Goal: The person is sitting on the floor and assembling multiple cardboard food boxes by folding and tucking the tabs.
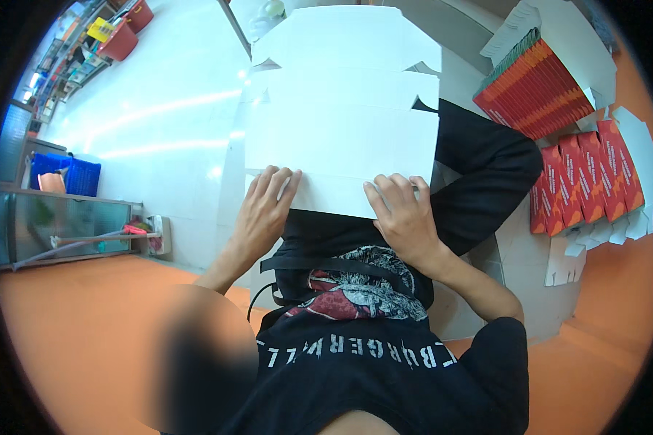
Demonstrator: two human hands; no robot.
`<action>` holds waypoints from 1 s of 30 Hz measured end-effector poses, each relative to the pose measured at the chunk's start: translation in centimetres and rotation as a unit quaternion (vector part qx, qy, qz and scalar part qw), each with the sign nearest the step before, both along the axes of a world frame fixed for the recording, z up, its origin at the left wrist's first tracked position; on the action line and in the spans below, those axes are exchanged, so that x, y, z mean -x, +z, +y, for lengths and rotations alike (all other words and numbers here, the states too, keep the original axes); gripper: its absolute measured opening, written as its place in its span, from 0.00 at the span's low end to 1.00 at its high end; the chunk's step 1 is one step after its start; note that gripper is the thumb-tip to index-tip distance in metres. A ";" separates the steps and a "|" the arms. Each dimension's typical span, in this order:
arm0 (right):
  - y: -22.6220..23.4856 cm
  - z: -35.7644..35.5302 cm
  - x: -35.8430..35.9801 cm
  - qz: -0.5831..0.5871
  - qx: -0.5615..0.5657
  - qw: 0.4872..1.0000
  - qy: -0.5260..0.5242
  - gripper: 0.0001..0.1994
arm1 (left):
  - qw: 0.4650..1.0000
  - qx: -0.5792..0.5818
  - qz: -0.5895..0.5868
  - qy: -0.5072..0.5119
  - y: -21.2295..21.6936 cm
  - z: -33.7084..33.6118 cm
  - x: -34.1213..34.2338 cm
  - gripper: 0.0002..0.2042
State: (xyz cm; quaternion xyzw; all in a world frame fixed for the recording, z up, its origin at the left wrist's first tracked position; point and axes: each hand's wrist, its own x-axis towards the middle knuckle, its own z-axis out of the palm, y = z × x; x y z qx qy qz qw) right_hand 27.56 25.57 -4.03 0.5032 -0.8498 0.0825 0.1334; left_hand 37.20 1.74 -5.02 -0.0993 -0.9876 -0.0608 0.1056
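A flat white cardboard box blank (341, 138) lies across my lap, its inner side up, with crease lines and small cut notches along both sides. My left hand (265, 210) is at its near left corner, fingers bent over the surface. At the near right corner, my right hand (405, 217) has its curled fingers on top of the cardboard and its thumb by the near edge. Both hands hold this near edge. The underside of the blank is hidden.
On the right stand a stack of red-orange printed cartons (533, 90) and a row of red cartons (588, 177), with white cardboard flaps around them. A blue basket (83, 177) sits at the left, beside a glass-fronted cabinet (72, 225). Red tubs (120, 43) are farther back.
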 end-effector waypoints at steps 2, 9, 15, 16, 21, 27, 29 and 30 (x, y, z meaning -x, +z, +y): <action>-0.4 -0.5 -0.2 0.059 -0.007 0.998 0.007 0.17 | 1.000 0.001 -0.012 -0.010 0.0 0.0 0.3 0.28; -1.5 -2.2 0.4 0.040 0.002 0.999 0.006 0.18 | 0.996 0.056 0.018 0.062 -0.2 2.3 1.2 0.27; -1.6 -2.0 1.4 0.027 -0.009 1.000 -0.007 0.17 | 0.996 0.058 0.034 0.065 -0.4 2.6 1.4 0.25; -1.7 -1.9 1.7 0.020 0.002 1.000 0.015 0.17 | 0.996 0.060 0.031 0.066 -0.4 2.3 1.2 0.25; -2.2 -0.5 2.1 -0.027 0.045 0.996 0.071 0.28 | 0.998 -0.051 0.032 0.026 -0.5 0.6 0.4 0.28; -1.8 0.2 1.6 -0.016 0.048 0.998 0.028 0.27 | 0.999 -0.031 0.019 0.011 -0.6 0.5 0.5 0.27; -1.6 0.3 1.6 -0.093 0.024 0.995 -0.007 0.26 | 0.999 -0.039 0.020 0.011 -0.5 0.4 0.9 0.27; -1.5 0.4 1.6 -0.084 0.032 0.996 -0.005 0.26 | 0.999 -0.040 0.016 0.004 -0.5 0.3 1.0 0.27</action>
